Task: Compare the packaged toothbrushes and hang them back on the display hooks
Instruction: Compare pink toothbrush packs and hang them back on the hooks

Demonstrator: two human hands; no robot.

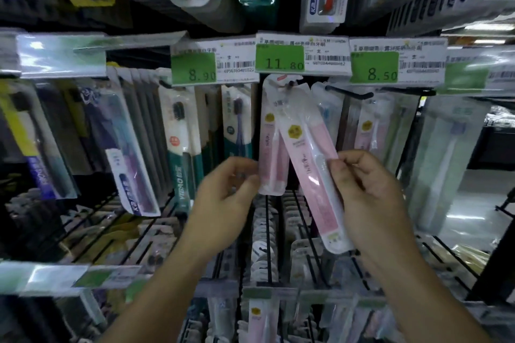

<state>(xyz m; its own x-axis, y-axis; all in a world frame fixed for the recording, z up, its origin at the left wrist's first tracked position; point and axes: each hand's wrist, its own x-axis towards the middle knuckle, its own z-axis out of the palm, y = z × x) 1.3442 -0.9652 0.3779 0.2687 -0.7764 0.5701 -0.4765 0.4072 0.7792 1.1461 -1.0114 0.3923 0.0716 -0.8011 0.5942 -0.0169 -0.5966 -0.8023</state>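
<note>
Pinching the tilted pink toothbrush pack (312, 164) by its right edge, right hand (367, 189) fingers close on it; left hand (225, 189) fingertips pinch the hanging pink pack (271, 147). Top hole seems at the hook (291, 83) under the 11.80 tag (280, 58); best to level it, then slide back

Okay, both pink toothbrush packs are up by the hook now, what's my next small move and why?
Probably swing the tilted pink pack in your right hand upright, then let go. Its top already sits at the hook under the 11.80 tag, but it slants beside the straight-hanging pack.
</note>
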